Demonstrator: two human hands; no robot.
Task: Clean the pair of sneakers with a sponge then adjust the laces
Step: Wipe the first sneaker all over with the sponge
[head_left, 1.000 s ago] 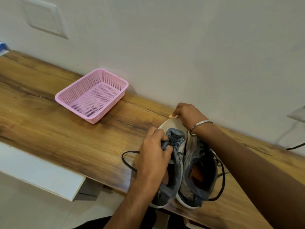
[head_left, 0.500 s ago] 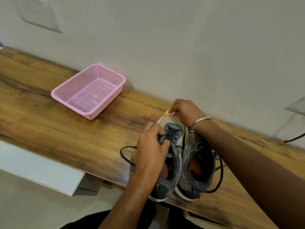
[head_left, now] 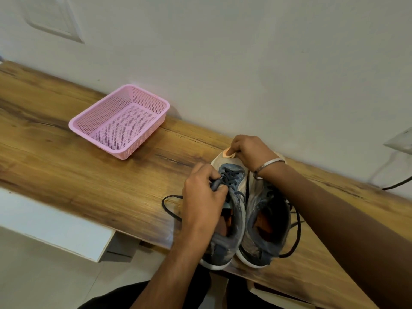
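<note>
Against a pale wall, our wooden desk [head_left: 66, 175] carries the sneakers [head_left: 247, 219] side by side near its front edge. Our left hand [head_left: 202, 197] grips the left shoe's tongue; our right hand [head_left: 252, 152] pinches the orange sponge [head_left: 227, 152] at the toe. Hard scrubbing could push the shoes off the desk.

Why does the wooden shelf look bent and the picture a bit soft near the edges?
Head view: the wide-angle lens bows the brown wood-grain shelf; light is soft and even, with a faint shadow beside the pink perforated plastic basket; the near shelf edge shows mild sheen; the corners blur, and the right forearm is dark and close, while the grey lace-up sneakers stay fairly sharp.
</note>
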